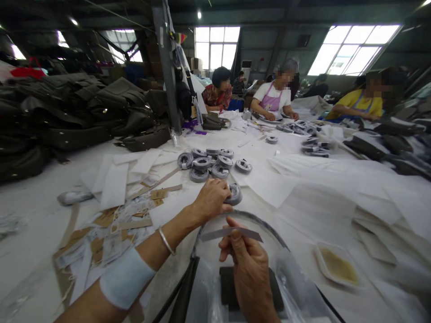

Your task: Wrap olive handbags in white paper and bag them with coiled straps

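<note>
My left hand (213,198), reaching in from the left, has its fingers closed on the near side of a grey plastic-wrapped coil (236,194) on the table. Closer to me, my right hand (248,264) pinches a narrow pale paper strip (215,233) between thumb and fingers. Behind the strip arches a bag handle (266,220) wrapped in greyish plastic. Below it, a dark bag (227,287) under clear plastic is partly covered by my right hand. Several more grey coils (201,163) lie in a group just beyond my left hand.
Paper tags (97,249) and white sheets (114,184) spread over the left side of the table (30,206). A tray with yellowish contents (336,264) sits at right. Dark bags (84,112) are heaped far left, near a metal post (167,67). Co-workers (274,96) work across the table.
</note>
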`<state>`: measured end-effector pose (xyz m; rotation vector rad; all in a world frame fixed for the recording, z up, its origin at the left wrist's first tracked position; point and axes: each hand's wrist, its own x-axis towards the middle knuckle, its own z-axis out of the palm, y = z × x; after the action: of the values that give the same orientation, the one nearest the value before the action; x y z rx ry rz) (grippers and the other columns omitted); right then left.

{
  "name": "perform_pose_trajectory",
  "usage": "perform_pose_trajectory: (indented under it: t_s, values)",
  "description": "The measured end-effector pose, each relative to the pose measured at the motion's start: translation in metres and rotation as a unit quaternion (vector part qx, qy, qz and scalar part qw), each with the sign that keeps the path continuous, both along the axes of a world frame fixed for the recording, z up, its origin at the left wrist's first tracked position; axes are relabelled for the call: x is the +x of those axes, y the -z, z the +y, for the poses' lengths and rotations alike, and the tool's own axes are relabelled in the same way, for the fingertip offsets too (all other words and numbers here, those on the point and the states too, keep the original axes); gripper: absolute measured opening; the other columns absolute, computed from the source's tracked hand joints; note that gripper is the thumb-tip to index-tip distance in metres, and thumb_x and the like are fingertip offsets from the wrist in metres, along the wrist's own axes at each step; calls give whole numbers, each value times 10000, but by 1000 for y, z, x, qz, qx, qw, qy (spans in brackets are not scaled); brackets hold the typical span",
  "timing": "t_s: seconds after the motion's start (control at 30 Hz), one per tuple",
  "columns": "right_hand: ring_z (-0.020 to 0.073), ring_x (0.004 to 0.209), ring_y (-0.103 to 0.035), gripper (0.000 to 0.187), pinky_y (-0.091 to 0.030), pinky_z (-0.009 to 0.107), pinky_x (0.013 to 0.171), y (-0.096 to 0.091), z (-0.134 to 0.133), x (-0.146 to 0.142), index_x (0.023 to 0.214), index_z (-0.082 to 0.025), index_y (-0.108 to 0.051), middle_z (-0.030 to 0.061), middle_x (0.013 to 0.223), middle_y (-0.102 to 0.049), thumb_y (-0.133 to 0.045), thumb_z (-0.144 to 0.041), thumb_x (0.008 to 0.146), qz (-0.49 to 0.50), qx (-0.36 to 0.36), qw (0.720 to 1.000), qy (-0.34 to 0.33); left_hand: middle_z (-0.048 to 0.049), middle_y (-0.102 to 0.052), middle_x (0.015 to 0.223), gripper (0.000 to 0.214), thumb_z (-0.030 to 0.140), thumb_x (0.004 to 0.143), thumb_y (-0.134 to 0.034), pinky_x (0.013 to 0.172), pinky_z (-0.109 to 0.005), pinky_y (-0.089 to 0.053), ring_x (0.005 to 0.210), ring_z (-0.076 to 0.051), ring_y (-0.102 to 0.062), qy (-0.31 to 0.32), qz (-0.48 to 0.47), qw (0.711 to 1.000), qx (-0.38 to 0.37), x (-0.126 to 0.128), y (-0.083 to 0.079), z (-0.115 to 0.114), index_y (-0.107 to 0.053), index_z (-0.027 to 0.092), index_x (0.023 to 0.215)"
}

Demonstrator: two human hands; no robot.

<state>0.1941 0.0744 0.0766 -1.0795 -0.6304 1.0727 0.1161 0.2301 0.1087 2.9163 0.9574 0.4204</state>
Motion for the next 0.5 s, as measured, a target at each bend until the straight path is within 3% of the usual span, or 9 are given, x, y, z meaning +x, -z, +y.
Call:
perform_pose_trajectory:
  t_s: [0.1,0.2,0.27,0.33,0.43,0.5]
  values:
    - [169,647,-671,368,-572,311,633,-12,2,11,1022,-171,-730,58,783,-730,-777,-431,765,52,60,993,83,-36,-655,961,267,469,819,-706,889,-359,-427,934,-212,-601,74,-17,996,-50,-16,-3,-30,-699,219,912]
    - [183,695,-714,277,-603,331,681,-18,6,21,945,-184,-733,58,848,-751,-810,-349,736,91,98,982,137,-42,-652,1094,310,341,815,-734,938,-357,-432,1036,-216,-593,21,-70,993,-93,-32,3,-38,-660,235,1096]
    - [181,723,-724,236,-608,323,699,-19,9,24,913,-187,-727,51,870,-751,-817,-308,731,100,109,978,146,-52,-650,1151,344,208,811,-718,978,-363,-430,1098,-221,-579,-35,-96,986,-129,-40,8,-36,-641,220,1146]
    - [178,758,-727,212,-609,313,721,-17,10,26,907,-191,-722,43,889,-748,-813,-283,738,99,112,978,142,-49,-651,1179,372,142,798,-702,1005,-343,-430,1121,-206,-580,-28,-108,976,-189,-43,13,-34,-643,217,1158]
    - [167,801,-724,178,-607,295,752,-14,11,25,913,-201,-715,30,916,-745,-794,-259,765,81,114,981,135,-40,-643,1219,384,199,794,-722,1019,-311,-430,1143,-189,-582,25,-123,960,-252,-37,25,-38,-656,247,1169]
    - [169,827,-723,157,-606,295,767,-12,11,25,918,-206,-708,25,931,-743,-778,-251,785,65,116,982,132,-39,-639,1240,336,285,789,-740,1021,-344,-427,1173,-212,-568,23,-120,963,-241,-28,35,-44,-680,268,1119]
